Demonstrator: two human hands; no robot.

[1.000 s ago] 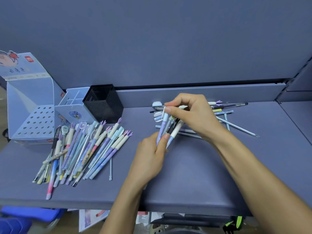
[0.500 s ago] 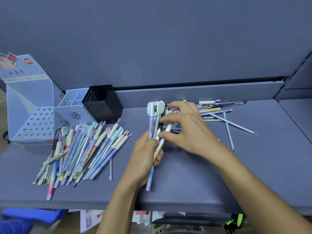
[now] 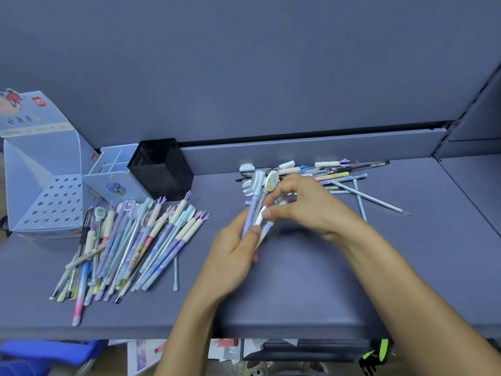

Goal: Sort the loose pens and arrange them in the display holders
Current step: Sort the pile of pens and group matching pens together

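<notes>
My left hand (image 3: 233, 256) grips a small bunch of pens (image 3: 260, 196) upright near the middle of the shelf, their pale caps pointing away from me. My right hand (image 3: 306, 207) reaches in from the right and pinches a white-capped pen in that bunch. Behind my hands lies a loose heap of pens (image 3: 333, 175) against the back ledge. A large fanned pile of sorted pens (image 3: 130, 245) lies at the left. Three holders stand at the back left: a perforated light-blue display box (image 3: 46, 196), a light-blue divided holder (image 3: 113, 180) and a black mesh cup (image 3: 160, 169).
The grey shelf (image 3: 311, 280) has a raised back ledge (image 3: 311, 150) and a front edge near me. A single thin refill (image 3: 176, 272) lies beside the left pile. Two thin pens (image 3: 371, 198) stick out to the right of the loose heap.
The bunch has slid further down into my left hand, so less of it sticks out below. My right hand has shifted its fingers lower on the bunch.
</notes>
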